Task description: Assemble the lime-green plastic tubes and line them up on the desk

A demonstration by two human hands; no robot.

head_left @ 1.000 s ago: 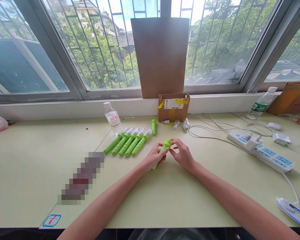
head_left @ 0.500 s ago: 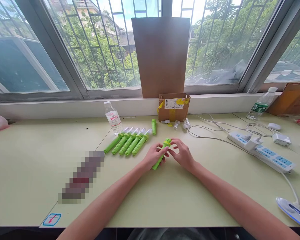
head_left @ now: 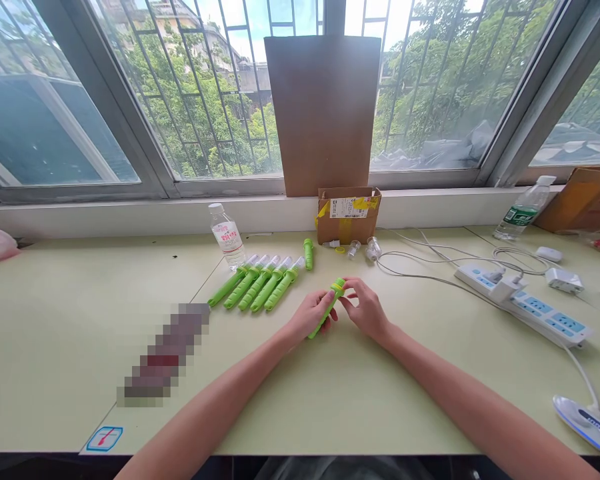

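Note:
My left hand is wrapped round a green flashlight body, which tilts with its threaded end up and away from me. A yellow ring sits around its neck below the thread. The fingertips of my right hand pinch the neck at this ring; the exact contact is partly hidden. No clear cap is on this body. To the left lie several green flashlights with clear caps, side by side. Another green flashlight body, without a clear cap, lies beyond my hands.
By the small cardboard box are a loose yellow ring, a clear cap and another clear cap. A water bottle stands behind the row. On the right lie a power strip and loose cables.
Both hands stay on the flashlight body, which has shifted slightly to the right and turned a little. My right fingers remain at the ring. Nothing else on the table has moved.

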